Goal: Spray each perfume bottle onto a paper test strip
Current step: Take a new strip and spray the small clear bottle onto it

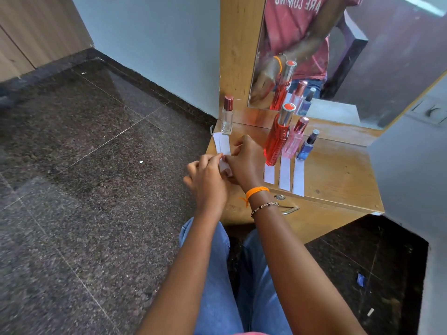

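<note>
Dark speckled granite floor (84, 165) fills most of the view, meeting a pale blue-grey wall (150, 39) at the back, and a small wooden dressing table (338, 170) with a mirror (362, 56) above it stands in the corner at right. Four perfume bottles stand on the table top: a clear square glass bottle with a dark red cap (227, 114) at the far left, then, well apart from it, a tall red ribbed bottle with a silver cap (278, 139), a pink bottle with a rose metallic cap (295, 139) and a small blue bottle with a dark cap (308, 146), these three close together. Three white paper strips (285, 175) lie side by side just in front of those three bottles, one apiece, and a wider piece of white paper (223, 144) lies in front of the clear bottle. The person's left hand (208, 180) and right hand (246, 163) meet over the table's front left edge, fingers of both curled and pinching a small white paper strip (223, 165) between them. Whether any strip has been sprayed cannot be told; none shows a stain. All four caps are on, so spraying seems still ahead, with strips being prepared. An orange thread band (257, 191) and a beaded bracelet (264, 206) circle the right wrist, and blue jeans (217, 274) show below.
</note>
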Motion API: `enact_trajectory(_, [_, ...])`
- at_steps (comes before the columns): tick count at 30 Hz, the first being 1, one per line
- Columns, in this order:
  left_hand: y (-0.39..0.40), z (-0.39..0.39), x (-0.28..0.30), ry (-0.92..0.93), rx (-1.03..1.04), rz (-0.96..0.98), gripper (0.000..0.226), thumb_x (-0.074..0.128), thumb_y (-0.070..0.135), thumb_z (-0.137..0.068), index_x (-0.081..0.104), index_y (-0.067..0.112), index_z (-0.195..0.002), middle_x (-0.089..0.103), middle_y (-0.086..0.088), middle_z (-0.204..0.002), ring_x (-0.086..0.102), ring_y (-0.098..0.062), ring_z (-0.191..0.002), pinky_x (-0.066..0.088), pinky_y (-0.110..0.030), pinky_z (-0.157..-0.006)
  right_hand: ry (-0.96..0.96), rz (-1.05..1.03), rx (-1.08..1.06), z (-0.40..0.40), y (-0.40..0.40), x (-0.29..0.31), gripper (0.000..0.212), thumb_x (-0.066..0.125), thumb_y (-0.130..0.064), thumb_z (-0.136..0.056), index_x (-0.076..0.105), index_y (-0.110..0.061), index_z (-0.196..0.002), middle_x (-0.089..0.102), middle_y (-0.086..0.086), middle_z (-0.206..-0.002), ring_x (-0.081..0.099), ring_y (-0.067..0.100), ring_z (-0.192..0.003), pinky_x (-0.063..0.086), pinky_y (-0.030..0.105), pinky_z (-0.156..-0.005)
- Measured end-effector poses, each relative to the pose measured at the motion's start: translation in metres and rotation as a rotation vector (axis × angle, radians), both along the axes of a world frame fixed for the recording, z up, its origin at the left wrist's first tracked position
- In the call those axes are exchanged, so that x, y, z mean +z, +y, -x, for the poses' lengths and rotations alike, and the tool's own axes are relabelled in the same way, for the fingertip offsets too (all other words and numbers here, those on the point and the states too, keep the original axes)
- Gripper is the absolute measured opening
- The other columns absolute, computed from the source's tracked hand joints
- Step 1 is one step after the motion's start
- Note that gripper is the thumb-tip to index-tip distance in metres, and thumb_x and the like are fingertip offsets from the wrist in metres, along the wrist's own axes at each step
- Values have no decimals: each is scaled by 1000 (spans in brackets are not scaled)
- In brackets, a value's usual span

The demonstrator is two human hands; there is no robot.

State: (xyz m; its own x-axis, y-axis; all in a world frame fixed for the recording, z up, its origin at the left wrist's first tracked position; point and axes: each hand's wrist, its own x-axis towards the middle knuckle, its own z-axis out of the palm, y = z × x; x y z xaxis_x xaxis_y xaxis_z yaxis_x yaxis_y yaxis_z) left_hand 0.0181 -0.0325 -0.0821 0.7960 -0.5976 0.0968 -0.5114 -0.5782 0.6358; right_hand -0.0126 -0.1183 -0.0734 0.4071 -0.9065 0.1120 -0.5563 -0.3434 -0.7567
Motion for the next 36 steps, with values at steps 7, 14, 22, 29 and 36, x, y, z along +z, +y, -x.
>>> enact_trajectory(7, [-1, -3, -1, -2, -9, -9, 42, 55, 16, -89, 53, 30, -128, 50, 11, -131, 31, -19, -118, 14, -31, -83, -70, -176, -67, 1, -4, 4, 17, 77, -14, -70, 61, -16, -76, 71, 7, -88, 65, 23, -85, 39, 24, -65])
enact_trajectory(14, [2, -2, 0, -27, -29, -13, 39, 54, 20, -91, 52, 35, -127, 50, 12, -130, 31, -18, -116, 13, -30, -83, -47, -217, -60, 0, -3, 5, 6, 70, -14, -76, 72, -17, -81, 74, 5, -89, 67, 24, -88, 42, 25, -67])
enact_trajectory(22, [4, -1, 0, -48, -25, 2, 39, 55, 23, -91, 52, 37, -127, 50, 13, -129, 32, -19, -117, 15, -31, -84, -47, -182, -69, -2, -3, 5, 8, 72, -12, -73, 67, -16, -79, 72, 6, -87, 67, 25, -86, 49, 30, -70])
enact_trajectory(29, [4, -1, -1, -44, -38, -16, 39, 53, 28, -92, 49, 32, -131, 49, 12, -130, 31, -18, -118, 14, -31, -84, -33, -112, -24, 0, -3, 7, 14, 69, -12, -80, 64, -10, -92, 70, 9, -92, 64, 27, -90, 46, 33, -69])
enact_trajectory(36, [4, -1, -2, -76, -48, -32, 35, 51, 26, -93, 53, 35, -126, 48, 12, -129, 30, -19, -117, 15, -32, -84, -53, -90, -14, 1, -3, 6, 9, 68, -16, -82, 67, -7, -82, 70, 12, -89, 60, 25, -80, 36, 28, -62])
